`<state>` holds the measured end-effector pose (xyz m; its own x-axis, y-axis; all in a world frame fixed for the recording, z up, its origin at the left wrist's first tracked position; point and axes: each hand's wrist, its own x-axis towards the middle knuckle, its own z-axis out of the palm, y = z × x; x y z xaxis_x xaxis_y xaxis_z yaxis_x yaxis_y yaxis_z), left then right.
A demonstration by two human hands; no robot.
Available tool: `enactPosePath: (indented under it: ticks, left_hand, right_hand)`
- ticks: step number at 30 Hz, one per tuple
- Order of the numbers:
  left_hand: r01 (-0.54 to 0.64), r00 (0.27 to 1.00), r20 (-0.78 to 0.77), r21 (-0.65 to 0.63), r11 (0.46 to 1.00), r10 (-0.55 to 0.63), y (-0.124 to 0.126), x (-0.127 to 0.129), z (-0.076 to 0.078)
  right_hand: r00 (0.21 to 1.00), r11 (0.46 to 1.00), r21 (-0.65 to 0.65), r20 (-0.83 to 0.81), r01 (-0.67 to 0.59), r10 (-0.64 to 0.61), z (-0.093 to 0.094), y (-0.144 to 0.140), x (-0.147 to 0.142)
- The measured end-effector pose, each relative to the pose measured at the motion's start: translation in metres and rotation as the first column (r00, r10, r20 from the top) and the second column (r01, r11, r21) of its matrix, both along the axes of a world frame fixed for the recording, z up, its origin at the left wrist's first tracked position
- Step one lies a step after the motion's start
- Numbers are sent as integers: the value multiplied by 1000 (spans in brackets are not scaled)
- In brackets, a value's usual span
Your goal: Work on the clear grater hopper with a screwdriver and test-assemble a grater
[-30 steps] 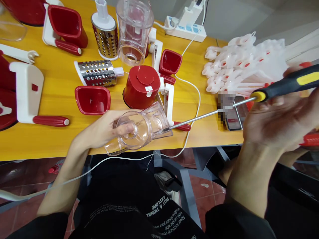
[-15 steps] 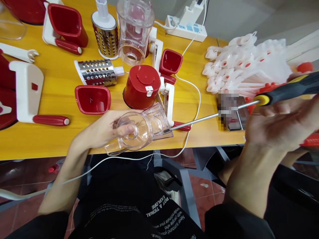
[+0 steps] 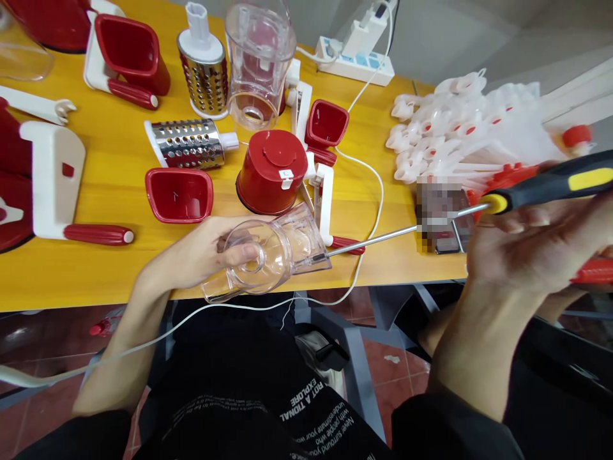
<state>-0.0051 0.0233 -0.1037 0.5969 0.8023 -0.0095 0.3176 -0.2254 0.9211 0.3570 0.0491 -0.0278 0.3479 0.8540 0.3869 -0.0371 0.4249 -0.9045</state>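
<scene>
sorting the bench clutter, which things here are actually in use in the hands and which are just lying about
In hand:
- clear plastic housing, held by the left hand
- screwdriver, held by the right hand, its tip at the housing's end

Lying about:
- red cup
- two metal grater drums
- red hoppers
- power strip
- heap of white plastic parts

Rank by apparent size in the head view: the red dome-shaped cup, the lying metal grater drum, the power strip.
1. red dome-shaped cup
2. lying metal grater drum, close to the cup, so the order is unsure
3. power strip, though it lies farther away, which shrinks it
</scene>
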Motion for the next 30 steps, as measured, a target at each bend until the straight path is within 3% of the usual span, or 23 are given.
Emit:
enactPosePath:
  ticks: [3,6,9,14,17,21,26,30]
  left_hand:
    - [11,1000,-26,24,1000,-10,0,-1,1]
    - [15,999,51,2,1000,-15,0,-1,2]
    - [36,995,98,-47,998,-32,0,-1,3]
    - [48,999,-18,38,998,-48,0,1,1]
    - [44,999,-25,53,998,-43,0,1,1]
    - [42,998,43,-19,999,-41,-1,-1,4]
    - [14,993,118,-160,987,5,-2,-2,5]
    - [-2,992,122,-165,986,22,-2,-2,2]
  right_hand:
    - [1000,1000,11,1,-25,25,3,-3,-2]
    - [995,995,-13,10,-96,96,9,-8,-4]
    - [997,998,-6,46,-55,55,9,-8,-6]
    - [999,1000,24,42,15,-16,3,-4,-16]
    - [999,999,17,19,-29,28,3,-6,-15]
    - [996,996,23,-9,-90,90,3,-6,-4]
    - [997,999,39,-67,-23,26,-4,0,1]
    - [996,998,32,-60,-61,62,-2,-6,1]
